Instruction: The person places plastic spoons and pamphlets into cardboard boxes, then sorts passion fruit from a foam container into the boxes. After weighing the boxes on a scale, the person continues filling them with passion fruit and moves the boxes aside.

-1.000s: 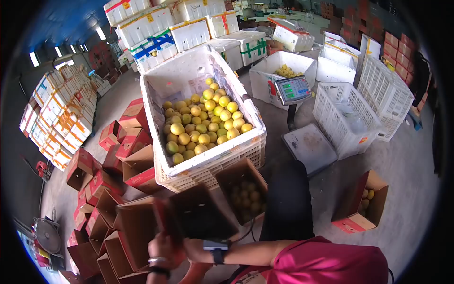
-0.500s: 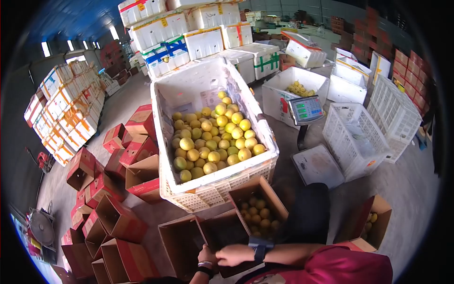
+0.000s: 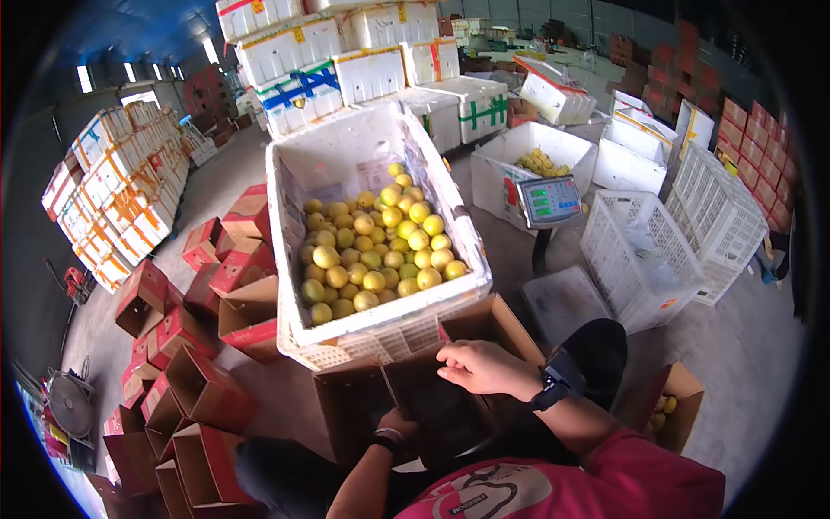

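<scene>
My left hand (image 3: 396, 421) is closed on the shared edge of two open cardboard boxes, its fingertips partly hidden. The left cardboard box (image 3: 350, 402) and the middle cardboard box (image 3: 432, 406) look dark inside, with no fruit visible. My right hand (image 3: 488, 368), wearing a dark watch, hovers over the boxes with fingers loosely bent and apart, and nothing shows in it. Beneath it the right cardboard box (image 3: 497, 324) is mostly covered by my arm. Just beyond, a white foam bin (image 3: 389, 320) holds many yellow-green round fruits (image 3: 372, 251).
Red cardboard boxes (image 3: 203, 389) lie piled at left. A scale display (image 3: 551, 201) stands above its platform (image 3: 566, 304) at right, beside a white plastic crate (image 3: 640, 259). A box of fruit (image 3: 679, 406) sits by my right side. Foam boxes (image 3: 372, 78) are stacked behind.
My hands have separated: the right rose and moved rightward, while the left moved slightly right and down. The nearby boxes shifted right in view, and my arm now covers the fruit in the right one.
</scene>
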Available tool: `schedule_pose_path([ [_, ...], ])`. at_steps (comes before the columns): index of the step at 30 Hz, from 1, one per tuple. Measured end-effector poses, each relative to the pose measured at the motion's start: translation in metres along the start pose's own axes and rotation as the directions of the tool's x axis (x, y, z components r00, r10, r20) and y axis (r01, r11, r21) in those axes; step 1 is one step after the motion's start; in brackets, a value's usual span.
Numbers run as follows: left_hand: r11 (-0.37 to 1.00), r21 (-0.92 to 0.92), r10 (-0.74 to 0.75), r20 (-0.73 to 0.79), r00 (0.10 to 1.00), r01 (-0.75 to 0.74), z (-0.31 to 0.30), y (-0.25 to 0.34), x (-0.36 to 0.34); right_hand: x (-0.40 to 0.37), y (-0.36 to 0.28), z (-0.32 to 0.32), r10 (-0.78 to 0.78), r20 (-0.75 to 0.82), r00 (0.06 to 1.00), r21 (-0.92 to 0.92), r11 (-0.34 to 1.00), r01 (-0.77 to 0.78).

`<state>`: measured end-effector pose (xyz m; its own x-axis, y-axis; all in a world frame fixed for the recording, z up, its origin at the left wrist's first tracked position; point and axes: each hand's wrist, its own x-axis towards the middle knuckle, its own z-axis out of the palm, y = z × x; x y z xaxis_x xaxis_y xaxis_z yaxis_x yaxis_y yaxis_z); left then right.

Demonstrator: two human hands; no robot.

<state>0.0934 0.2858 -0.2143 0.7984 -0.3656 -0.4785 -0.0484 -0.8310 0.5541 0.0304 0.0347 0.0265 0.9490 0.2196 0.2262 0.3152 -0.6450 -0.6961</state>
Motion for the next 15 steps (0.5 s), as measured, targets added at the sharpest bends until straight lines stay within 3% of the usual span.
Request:
schedule_pose_path([
  [2,1.0,-0.008,0.015,0.078,0.997,-0.014,0.005,0.005,-0.007,-0.013,-0.006,-0.007,-0.021,-0.029,0.999,0.017,1.0,0.022],
  [5,0.994,-0.094,-0.057,0.033,0.998,0.06,0.0,0.004,-0.007,-0.025,-0.012,-0.007,-0.017,0.005,1.0,0.09,0.996,0.017],
  [7,0.986,-0.149,-0.042,0.177,0.983,0.069,0.003,-0.018,0.019,-0.025,-0.02,-0.017,-0.031,0.028,0.999,0.088,0.996,0.028],
  [8,0.988,-0.14,-0.036,0.173,0.984,0.061,0.0,-0.019,0.02,-0.024,-0.024,-0.024,-0.034,0.044,0.998,0.116,0.993,0.029],
  [10,0.996,0.094,-0.023,0.232,0.972,0.001,-0.009,-0.013,0.034,-0.016,-0.023,-0.04,-0.004,0.058,0.998,0.133,0.991,-0.003],
  [14,0.97,0.242,-0.092,0.294,0.951,0.019,-0.07,0.054,-0.003,0.011,0.008,-0.087,0.093,-0.085,0.992,0.058,0.994,-0.088],
  [15,0.973,0.223,-0.071,0.089,0.994,0.05,-0.086,0.058,-0.002,0.019,0.026,-0.096,0.083,-0.162,0.983,0.043,0.996,-0.077],
])
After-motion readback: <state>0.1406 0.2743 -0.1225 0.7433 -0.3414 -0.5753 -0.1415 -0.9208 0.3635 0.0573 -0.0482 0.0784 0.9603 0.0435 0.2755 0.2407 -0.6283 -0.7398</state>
